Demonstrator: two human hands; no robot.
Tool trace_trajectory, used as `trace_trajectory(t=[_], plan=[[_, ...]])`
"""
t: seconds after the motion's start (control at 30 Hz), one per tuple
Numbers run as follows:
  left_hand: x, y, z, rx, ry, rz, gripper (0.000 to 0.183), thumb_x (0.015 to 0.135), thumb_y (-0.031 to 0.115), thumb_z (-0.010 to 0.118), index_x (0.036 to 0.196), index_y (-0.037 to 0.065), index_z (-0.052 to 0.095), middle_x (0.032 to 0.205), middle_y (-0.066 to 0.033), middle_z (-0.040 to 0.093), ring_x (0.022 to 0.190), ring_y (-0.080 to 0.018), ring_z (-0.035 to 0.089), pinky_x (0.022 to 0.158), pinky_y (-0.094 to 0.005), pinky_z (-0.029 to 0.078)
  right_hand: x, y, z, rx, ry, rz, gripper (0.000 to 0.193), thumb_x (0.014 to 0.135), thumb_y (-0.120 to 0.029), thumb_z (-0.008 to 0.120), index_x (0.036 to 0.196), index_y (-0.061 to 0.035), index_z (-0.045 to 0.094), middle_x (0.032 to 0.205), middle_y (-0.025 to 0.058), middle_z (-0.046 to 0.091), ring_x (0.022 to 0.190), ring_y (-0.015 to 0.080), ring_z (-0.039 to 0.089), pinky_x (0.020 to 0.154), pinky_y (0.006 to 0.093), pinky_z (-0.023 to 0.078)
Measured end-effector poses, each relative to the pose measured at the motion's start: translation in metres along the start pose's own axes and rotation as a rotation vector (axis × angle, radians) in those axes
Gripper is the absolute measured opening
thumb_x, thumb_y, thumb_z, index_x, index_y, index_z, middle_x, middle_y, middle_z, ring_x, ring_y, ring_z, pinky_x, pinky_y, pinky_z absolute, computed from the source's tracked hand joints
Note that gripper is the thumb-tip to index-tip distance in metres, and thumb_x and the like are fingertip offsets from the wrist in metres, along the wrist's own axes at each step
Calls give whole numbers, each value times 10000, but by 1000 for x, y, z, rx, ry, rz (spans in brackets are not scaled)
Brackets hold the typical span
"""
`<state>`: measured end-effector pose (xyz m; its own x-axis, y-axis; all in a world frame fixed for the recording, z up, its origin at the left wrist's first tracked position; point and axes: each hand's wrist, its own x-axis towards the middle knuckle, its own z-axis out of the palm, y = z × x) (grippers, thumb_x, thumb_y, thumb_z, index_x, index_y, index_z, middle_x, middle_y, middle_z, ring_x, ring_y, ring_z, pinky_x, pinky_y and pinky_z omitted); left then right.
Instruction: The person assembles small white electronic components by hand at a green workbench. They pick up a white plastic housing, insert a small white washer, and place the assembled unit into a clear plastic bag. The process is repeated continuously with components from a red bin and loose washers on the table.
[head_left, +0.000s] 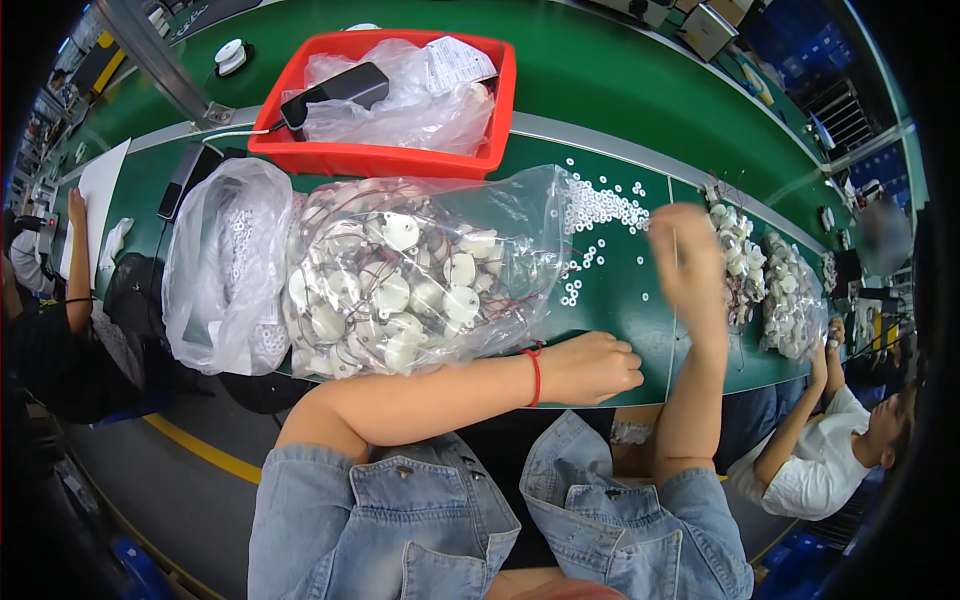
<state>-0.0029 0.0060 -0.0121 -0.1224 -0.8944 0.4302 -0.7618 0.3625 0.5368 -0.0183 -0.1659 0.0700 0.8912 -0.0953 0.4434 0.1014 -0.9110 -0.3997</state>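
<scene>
My left hand (600,369), with a red cord at the wrist, rests near the table's front edge with its fingers curled closed. What it may hold is hidden. Over the table to its right, my right hand (688,262) is raised and smeared by motion, so its fingers cannot be read. Small white washers (603,208) lie scattered on the green tabletop (612,295) just left of that hand. A large clear bag (400,285) of white round parts with thin dark red wires lies beside my left forearm. Left of it stands an open plastic bag (228,275) with more washers inside.
A red bin (375,158) holding crumpled plastic, a paper slip and a black device (345,92) stands behind the large bag. Rightward are a heap of wired white parts (738,262) and another filled bag (793,305). Co-workers sit at both sides.
</scene>
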Motion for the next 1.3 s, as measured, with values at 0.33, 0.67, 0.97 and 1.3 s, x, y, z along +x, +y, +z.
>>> trace_trajectory(t=[0.33, 0.67, 0.97, 1.3], plan=[[3, -4, 10, -40, 94, 26, 166, 782, 89, 584, 889, -21, 650, 917, -158, 658, 892, -317, 654, 796, -406, 530, 41, -63, 80, 302, -439, -86, 390, 814, -101, 702, 1194, -56, 626, 979, 165, 617, 931, 368, 613, 838, 397, 497], [0, 3, 23, -173, 56, 39, 100, 738, 73, 621, 746, -13, 672, 850, -163, 659, 834, -329, 647, 819, -449, 504, 16, -58, 113, 439, -274, -129, 425, 789, -164, 768, 1151, -25, 594, 1057, 176, 641, 918, 337, 647, 779, 388, 523], [-2, 3, 20, -107, 23, 92, 137, 774, 81, 599, 825, 2, 698, 805, -140, 662, 770, -294, 654, 723, -399, 521, 9, -66, 84, 429, -276, 44, 462, 778, -117, 744, 1178, -19, 534, 1090, 179, 626, 946, 323, 637, 807, 376, 525], [0, 2, 8, -62, -59, 4, 93, 780, 108, 596, 749, 32, 639, 713, -113, 639, 701, -283, 647, 694, -394, 497, -31, -55, 45, 1011, 87, 303, 375, 803, 48, 685, 1130, 7, 505, 1077, 130, 583, 981, 232, 628, 812, 313, 523]])
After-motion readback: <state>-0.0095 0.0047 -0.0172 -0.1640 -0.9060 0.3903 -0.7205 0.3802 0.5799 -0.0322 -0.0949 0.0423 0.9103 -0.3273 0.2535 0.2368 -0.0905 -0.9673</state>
